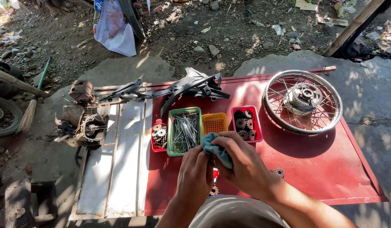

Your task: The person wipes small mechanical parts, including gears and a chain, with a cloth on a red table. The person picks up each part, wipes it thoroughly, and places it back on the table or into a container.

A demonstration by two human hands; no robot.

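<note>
both hands up over the near edge of the red board [322, 169], working a blue-green cloth [216, 150] between them. right hand [242, 164] is curled shut over the cloth, fingers wrapped round its top and side; left hand [195, 175] is closed underneath, pinching the lower end. there is something small inside the cloth, dark and thin where it shows between my hands, but i cannot tell what it is. to do this well, as i judge it: keep the left grip steady as the anchor and let the right hand turn and drag the cloth along the piece, so the rubbing goes the whole way round instead of polishing one face. keep the work over the board, so a slip drops it on red metal and not in the dirt. just beyond my knuckles sit the baskets in a row: a small red one of sprockets [159, 136], a green one full of spokes [185, 131], an empty-looking yellow one [214, 123], a pink one of dark gears [245, 123]. a loose gear [279, 172] lies on the board by my right wrist, another [213, 191] shows under my left. the spoked wheel [303, 102] lies flat at the right, well apart. a black frame piece [191, 88] lies along the far edge, an old engine [83, 120] off the left side.
</note>
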